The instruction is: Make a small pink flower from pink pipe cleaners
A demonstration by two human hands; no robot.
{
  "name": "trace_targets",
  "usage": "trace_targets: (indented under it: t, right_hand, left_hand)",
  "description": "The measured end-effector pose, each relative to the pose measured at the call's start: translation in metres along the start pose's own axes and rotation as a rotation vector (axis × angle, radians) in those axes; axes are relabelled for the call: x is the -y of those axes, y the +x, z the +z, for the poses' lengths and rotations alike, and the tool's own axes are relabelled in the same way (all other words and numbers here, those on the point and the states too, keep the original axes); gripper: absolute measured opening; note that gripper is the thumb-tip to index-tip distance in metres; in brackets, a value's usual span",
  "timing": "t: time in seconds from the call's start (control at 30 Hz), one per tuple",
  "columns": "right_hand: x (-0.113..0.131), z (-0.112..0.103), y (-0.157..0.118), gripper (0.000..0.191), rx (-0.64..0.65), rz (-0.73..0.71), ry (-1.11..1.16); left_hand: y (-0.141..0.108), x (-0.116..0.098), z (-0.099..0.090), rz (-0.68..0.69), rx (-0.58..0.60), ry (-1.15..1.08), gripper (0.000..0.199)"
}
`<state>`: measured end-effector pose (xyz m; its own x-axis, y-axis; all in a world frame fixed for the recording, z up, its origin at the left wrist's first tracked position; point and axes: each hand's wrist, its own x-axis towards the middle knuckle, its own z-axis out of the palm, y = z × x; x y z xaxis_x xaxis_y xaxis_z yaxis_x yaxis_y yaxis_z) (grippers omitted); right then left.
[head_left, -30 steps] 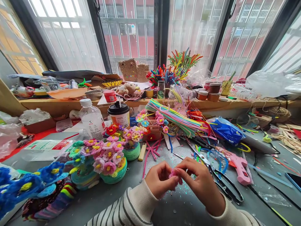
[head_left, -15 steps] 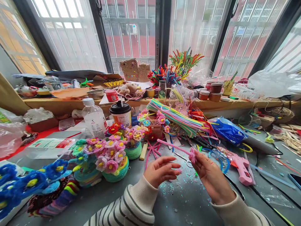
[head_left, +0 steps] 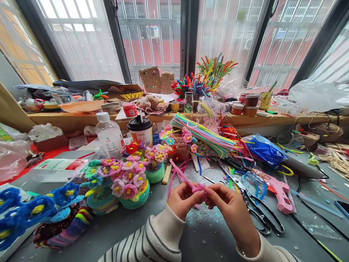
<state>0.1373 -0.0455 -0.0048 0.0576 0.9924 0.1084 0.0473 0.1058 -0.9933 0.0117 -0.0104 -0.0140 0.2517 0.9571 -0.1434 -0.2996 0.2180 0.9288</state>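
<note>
Both hands meet over the grey table around one pink pipe cleaner [head_left: 198, 187], bent into small loops at one end. My left hand [head_left: 183, 199] pinches the looped part from the left. From the right, my right hand [head_left: 228, 203] grips the same loops between thumb and fingers. The pipe cleaner's straight tail points away to the upper left, over more pink pipe cleaners on the table. Black-handled scissors [head_left: 255, 205] lie just right of my right hand. Left of my left hand stands a pot of pink pipe-cleaner flowers [head_left: 130, 182].
A bundle of pastel pipe cleaners [head_left: 209, 136] lies behind the hands. A pink glue gun [head_left: 282, 194] with its cord rests at right. A plastic bottle [head_left: 109, 136] and a lidded cup [head_left: 140, 131] stand behind the flower pots. Blue flowers [head_left: 38, 207] fill the left front.
My right hand has moved left with the pink pipe cleaner, uncovering the scissors. My left hand, open before, has closed on the looped end.
</note>
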Motion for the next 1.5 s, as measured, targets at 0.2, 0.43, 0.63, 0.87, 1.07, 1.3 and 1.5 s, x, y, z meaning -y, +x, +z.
trace_targets:
  t: [0.2, 0.43, 0.63, 0.87, 1.07, 1.3, 1.5]
  right_hand:
    - [-0.001, -0.009, 0.002, 0.019, 0.045, -0.410, -0.420]
    - [-0.008, -0.014, 0.003, 0.023, 0.084, -0.633, -0.739]
    - [-0.009, -0.017, 0.005, 0.020, 0.104, -0.696, -0.859]
    - [-0.006, -0.016, 0.005, 0.017, 0.147, -0.649, -0.950]
    - [-0.010, -0.014, 0.005, 0.027, 0.146, -0.684, -1.029]
    - [-0.008, -0.011, 0.003, 0.036, 0.033, -0.759, -1.109]
    - [-0.014, -0.011, 0.004, 0.033, 0.024, -0.751, -1.138]
  left_hand:
    - [0.002, 0.000, -0.001, -0.059, -0.038, -0.035, 0.031]
    - [0.007, 0.002, -0.006, -0.127, -0.003, -0.036, 0.028]
    - [0.007, 0.005, -0.006, -0.140, 0.014, -0.005, 0.031]
    - [0.006, 0.006, -0.004, -0.126, -0.002, 0.047, 0.030]
    - [0.006, 0.009, -0.003, -0.080, -0.013, 0.145, 0.027]
    - [0.006, 0.006, -0.005, -0.042, -0.026, 0.202, 0.023]
    - [0.008, 0.009, -0.007, -0.016, -0.011, 0.128, 0.027]
